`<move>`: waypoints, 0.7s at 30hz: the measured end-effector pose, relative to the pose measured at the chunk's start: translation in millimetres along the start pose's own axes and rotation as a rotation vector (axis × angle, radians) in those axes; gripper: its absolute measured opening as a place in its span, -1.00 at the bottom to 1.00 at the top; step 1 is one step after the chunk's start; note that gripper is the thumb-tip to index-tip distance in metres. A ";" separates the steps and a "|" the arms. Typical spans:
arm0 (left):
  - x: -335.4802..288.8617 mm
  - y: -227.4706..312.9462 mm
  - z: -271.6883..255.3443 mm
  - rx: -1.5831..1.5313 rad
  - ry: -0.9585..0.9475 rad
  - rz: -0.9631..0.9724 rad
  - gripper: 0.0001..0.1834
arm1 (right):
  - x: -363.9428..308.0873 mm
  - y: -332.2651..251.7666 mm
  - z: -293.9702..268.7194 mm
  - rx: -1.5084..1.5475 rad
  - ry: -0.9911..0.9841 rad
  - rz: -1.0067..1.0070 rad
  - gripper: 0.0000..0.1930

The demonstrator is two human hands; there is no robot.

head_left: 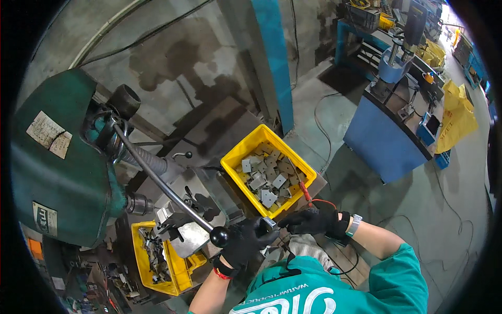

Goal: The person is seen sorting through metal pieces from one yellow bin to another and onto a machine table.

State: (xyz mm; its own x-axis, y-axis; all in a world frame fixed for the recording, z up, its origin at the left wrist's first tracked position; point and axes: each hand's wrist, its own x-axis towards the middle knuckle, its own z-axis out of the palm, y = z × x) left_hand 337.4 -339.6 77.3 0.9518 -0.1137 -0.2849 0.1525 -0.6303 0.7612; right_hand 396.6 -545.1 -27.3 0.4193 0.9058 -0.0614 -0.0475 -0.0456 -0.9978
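My left hand (241, 243), in a black glove, is closed around a small grey metal bracket (269, 222). Beside it, my right hand (309, 221), also gloved in black, points its fingers at the bracket. Its fingertips are drawn together close to the piece, and what they hold, if anything, is hidden. Just beyond both hands stands a yellow bin (239, 184) with many bent metal brackets (269, 175) in it. A thin tool with a red handle (304, 191) leans across the bin's right rim, near my right hand.
At left stands a green drill press (63, 157) with its chuck (139, 203) over a vise (191, 230). Its long lever ends in a black ball knob (219, 236) beside my left hand. A second yellow bin (178, 261) holds metal parts. A blue machine stand (384, 136) is at right.
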 end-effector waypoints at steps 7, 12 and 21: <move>1.4 -12.6 4.2 0.068 0.037 0.057 -0.61 | -21.4 25.0 -10.2 0.083 0.121 0.252 -0.63; 2.1 -3.7 0.6 0.077 -0.003 0.022 -0.67 | -26.2 33.5 -13.0 -0.009 0.168 0.260 -0.65; 0.8 -2.3 -1.8 0.068 -0.001 0.067 -0.78 | -22.3 29.8 -10.7 -0.005 0.160 0.152 -0.64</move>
State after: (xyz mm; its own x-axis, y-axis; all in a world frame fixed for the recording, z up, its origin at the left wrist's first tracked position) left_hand 338.4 -337.0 76.4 0.9591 -0.1582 -0.2346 0.0695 -0.6721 0.7372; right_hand 395.5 -571.2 -55.9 0.5464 0.8099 -0.2134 -0.1169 -0.1785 -0.9770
